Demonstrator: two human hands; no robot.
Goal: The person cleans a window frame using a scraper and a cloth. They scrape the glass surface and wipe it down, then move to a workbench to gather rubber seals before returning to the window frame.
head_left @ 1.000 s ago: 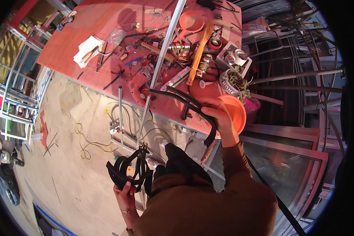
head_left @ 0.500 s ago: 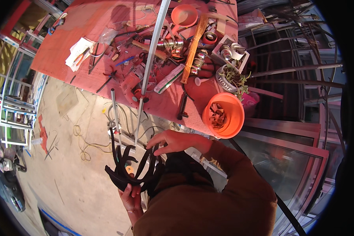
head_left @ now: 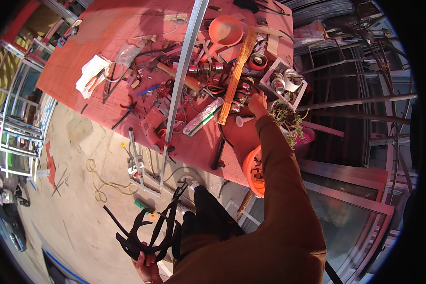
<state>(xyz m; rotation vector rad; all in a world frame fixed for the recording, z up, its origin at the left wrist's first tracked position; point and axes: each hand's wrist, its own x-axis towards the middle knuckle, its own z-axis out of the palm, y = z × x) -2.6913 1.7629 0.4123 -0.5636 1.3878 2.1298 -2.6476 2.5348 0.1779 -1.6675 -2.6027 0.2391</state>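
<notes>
Low at the left, my left hand (head_left: 146, 267) is closed around a bundle of curled black strips (head_left: 149, 246), whose loops and loose ends stick out above the fingers. My right arm stretches over the red table (head_left: 75, 57). At its end my right hand (head_left: 257, 105) is beside several shiny tape rolls (head_left: 241, 94), with its fingers bunched and foreshortened; whether they grip anything cannot be made out. Just right of that hand grows a potted plant (head_left: 288, 120). The right forearm partly covers an orange bucket (head_left: 252, 177) of reddish scraps.
A long metal bar (head_left: 182, 71) leans across the table's front edge. Around it lie a straw broom (head_left: 236, 78), an orange scoop (head_left: 226, 31), a red power tool (head_left: 154, 125) and a white tube (head_left: 203, 116). Glazed frames (head_left: 336, 203) stand at right; a cable (head_left: 99, 182) lies on the floor.
My right hand has left the black strips and reached forward over the table to the tape rolls. My left hand, still holding the strips, has moved lower and slightly left.
</notes>
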